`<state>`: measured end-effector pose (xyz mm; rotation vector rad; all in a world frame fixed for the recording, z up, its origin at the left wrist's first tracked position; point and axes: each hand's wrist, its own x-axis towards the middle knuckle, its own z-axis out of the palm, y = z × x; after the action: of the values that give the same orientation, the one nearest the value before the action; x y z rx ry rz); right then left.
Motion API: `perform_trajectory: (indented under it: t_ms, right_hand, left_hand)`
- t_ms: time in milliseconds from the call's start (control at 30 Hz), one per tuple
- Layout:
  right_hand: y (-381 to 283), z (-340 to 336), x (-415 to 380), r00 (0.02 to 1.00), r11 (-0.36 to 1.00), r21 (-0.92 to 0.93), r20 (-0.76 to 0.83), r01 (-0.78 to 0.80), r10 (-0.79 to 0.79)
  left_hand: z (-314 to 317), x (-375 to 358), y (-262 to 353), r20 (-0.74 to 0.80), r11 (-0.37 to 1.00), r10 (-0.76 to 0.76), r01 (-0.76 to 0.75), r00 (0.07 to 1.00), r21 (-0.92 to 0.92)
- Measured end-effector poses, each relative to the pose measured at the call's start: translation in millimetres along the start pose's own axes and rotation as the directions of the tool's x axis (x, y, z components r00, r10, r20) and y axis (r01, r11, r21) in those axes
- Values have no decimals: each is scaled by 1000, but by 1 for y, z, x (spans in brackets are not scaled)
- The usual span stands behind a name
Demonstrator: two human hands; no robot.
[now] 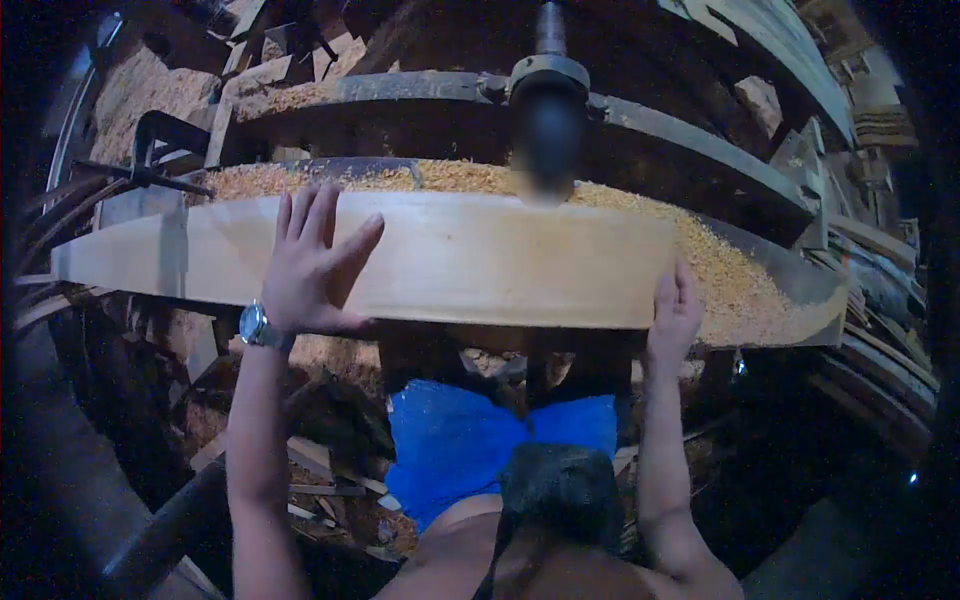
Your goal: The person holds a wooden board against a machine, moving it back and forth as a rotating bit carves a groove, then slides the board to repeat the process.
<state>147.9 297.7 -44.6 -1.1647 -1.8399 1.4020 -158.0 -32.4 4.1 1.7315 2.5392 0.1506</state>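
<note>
A long, pale wooden board [500,258] lies across the worktable in front of me. My left hand [315,262], with a watch at the wrist, rests flat on its left part, fingers spread and thumb at the near edge. My right hand [678,312] grips the board's right end, its fingers close together along the corner; the thumb is hidden. At the board's far edge, right of centre, the blurred dark cutter head [548,130] of a spindle machine meets the wood.
Wood shavings [745,275] cover the table behind and right of the board. A curved wooden rail [700,140] runs behind the cutter. A dark clamp [160,150] sits at the left, and stacked wood strips [890,350] lie at the right. Blue cloth [450,440] hangs below the board.
</note>
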Motion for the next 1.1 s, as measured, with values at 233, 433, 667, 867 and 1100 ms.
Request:
perform_trajectory:
  t_ms: [233,433,667,867,1100]
  right_hand:
    - [17,-21,-75,974,965,161,-60,-206,218]
    - [5,11,16,997,999,26,-63,-40,41]
    - [20,-25,12,983,972,171,113,-160,142]
    - [11,-22,48,977,940,283,148,-189,152]
    - [-17,8,53,967,941,231,122,-247,224]
  left_hand:
    - [-9,-39,22,86,999,6,-1,996,-54]
    - [-13,24,-3,51,999,-39,40,998,-4]
    - [-8,19,1,133,991,-107,116,985,-61]
    - [-3,28,15,216,997,-78,81,973,-8]
    - [-3,29,17,162,991,-88,103,983,-86]
